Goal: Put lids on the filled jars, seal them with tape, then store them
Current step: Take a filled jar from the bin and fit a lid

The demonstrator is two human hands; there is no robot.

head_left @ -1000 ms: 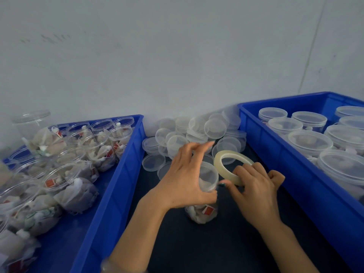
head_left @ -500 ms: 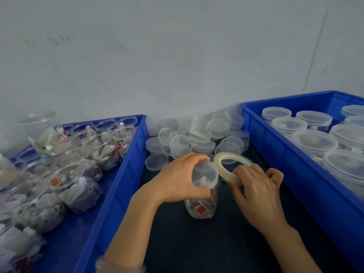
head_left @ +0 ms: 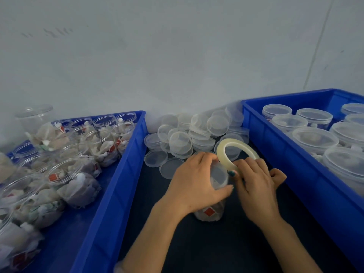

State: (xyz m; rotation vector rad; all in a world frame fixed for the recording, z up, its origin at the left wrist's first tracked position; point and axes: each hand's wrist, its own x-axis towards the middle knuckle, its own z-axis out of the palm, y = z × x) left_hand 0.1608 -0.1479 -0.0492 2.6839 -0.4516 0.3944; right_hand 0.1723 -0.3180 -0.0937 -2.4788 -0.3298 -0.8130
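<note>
A clear jar (head_left: 210,211), packed with pale sachets and a red-labelled packet, is stood upright on the dark worktop (head_left: 216,249). Its lid (head_left: 218,174) is gripped around the rim by the left hand (head_left: 197,184), whose fingers are curled over it. A roll of tape (head_left: 221,154) is held tilted by the right hand (head_left: 254,190) — pinched at its lower edge, just beside the lid. Behind the hands, loose lids (head_left: 197,133) are heaped against the wall (head_left: 177,56). In the left crate (head_left: 126,164), open jars (head_left: 74,180) are stuffed with similar sachets; in the right crate (head_left: 275,154), lidded jars (head_left: 315,138) are packed close together. Both forearms are extended from the lower edge — the left wrist is bent over the jar.
</note>
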